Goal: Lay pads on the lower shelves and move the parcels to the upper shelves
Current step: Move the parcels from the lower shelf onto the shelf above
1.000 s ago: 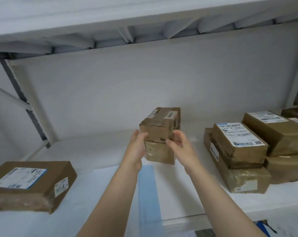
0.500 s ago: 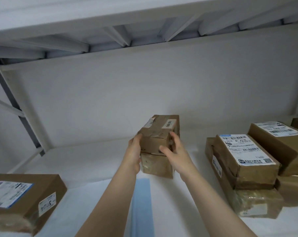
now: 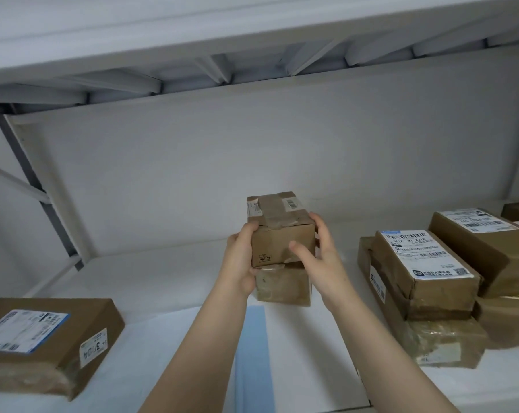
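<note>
A small taped cardboard parcel [image 3: 279, 231] sits on top of a second small parcel [image 3: 282, 283] at the middle of the white shelf [image 3: 151, 281]. My left hand [image 3: 240, 260] grips the top parcel's left side. On the right side and front face my right hand [image 3: 321, 257] grips the same parcel with the thumb across the front. Whether the lower parcel rests on the shelf or is held up is hidden by my hands. A white pad with a blue strip [image 3: 252, 353] covers the shelf below my forearms.
A flat labelled parcel [image 3: 46, 335] lies at the shelf's front left. A stack of several labelled parcels [image 3: 425, 281] fills the right side. The underside of the upper shelf [image 3: 222, 70] hangs overhead, and a slanted metal brace [image 3: 34, 186] stands at the left.
The top parcel has been turned square to the lower one and both hands have shifted along its sides. The view has tilted upward slightly.
</note>
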